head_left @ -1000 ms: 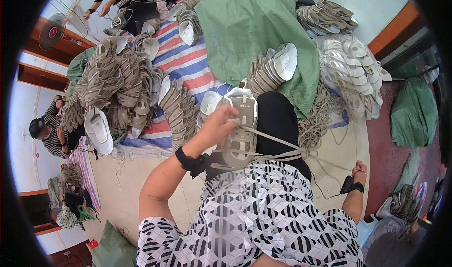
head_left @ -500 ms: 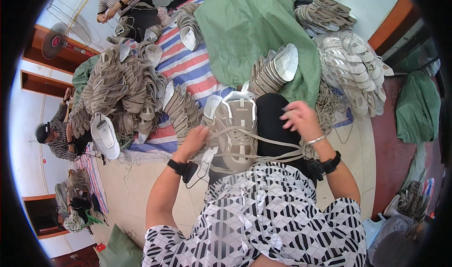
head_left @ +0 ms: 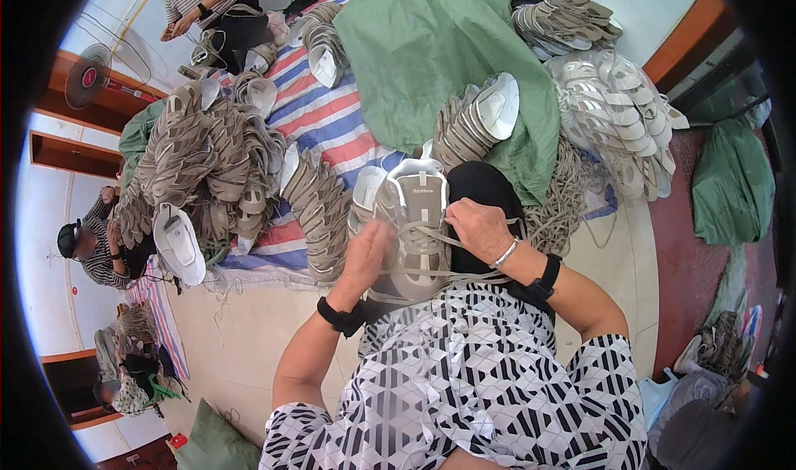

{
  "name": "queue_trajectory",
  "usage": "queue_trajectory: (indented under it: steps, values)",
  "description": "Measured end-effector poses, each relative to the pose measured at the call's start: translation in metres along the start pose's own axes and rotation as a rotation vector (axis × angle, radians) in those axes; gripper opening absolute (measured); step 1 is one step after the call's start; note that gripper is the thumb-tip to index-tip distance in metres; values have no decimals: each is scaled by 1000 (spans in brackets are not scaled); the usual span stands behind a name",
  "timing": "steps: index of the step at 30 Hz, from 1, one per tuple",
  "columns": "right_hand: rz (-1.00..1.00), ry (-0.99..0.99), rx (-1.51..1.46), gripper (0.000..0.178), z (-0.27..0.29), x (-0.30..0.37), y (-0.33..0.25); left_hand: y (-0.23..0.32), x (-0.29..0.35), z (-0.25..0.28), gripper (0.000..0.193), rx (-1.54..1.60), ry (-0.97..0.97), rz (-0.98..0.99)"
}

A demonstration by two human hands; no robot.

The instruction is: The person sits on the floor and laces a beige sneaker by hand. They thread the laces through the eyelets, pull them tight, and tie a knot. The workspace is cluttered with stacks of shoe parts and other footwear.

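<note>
On my lap lies a taupe shoe upper with a white-lined collar, its toe pointing toward me. A beige shoelace crosses its tongue, and loose lengths trail to the right over my dark-trousered leg. My right hand is closed at the upper's right edge, pinching the shoelace between thumb and fingers. At the left edge my left hand has its fingers curled together, slightly blurred; what they hold is hidden. Behind that hand another shoe upper leans against the first.
Stacked uppers and a large heap lie left on a striped sheet. Another stack rests on green cloth. Bagged pale uppers and loose laces are at right. Co-workers sit at left.
My right hand has come down and left from the air onto the upper's right edge and closed on the shoelace. My left hand has shifted slightly right and nearer the upper.
</note>
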State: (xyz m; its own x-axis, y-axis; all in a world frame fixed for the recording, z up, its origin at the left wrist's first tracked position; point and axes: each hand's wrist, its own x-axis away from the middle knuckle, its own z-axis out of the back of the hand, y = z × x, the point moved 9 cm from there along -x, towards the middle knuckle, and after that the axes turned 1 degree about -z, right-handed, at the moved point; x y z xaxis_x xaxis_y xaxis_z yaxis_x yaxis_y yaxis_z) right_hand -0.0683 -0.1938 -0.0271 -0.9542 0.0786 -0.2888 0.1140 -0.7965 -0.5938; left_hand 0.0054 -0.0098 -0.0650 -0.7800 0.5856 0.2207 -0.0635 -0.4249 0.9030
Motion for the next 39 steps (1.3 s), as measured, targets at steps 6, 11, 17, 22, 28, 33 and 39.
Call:
queue_trajectory:
  steps: [6, 11, 17, 22, 28, 33, 39]
  values:
    - [-44, -79, 16, 13, -22, -2, 8, 15, -4, 5, 30, -9, 64, -170]
    - [-493, -385, -525, 12, -40, 0, 31, -7, -11, 2, 30, 123, -104, 103]
    - [-531, -416, -626, 9, -38, 4, 31, -5, -12, -2, 29, 252, -162, 157]
    - [-550, -411, -650, 8, -41, 5, 33, -4, -9, 2, 25, 279, -122, 187]
    - [-525, -387, -649, 8, -40, 5, 32, -4, -15, -1, 20, 307, -150, 201]
    - [-537, -379, -650, 8, -39, 5, 30, -4, -15, -1, 15, 326, -73, 226]
    - [-507, -366, -613, 7, -38, 4, 31, 10, -24, 5, 13, 204, 120, 22]
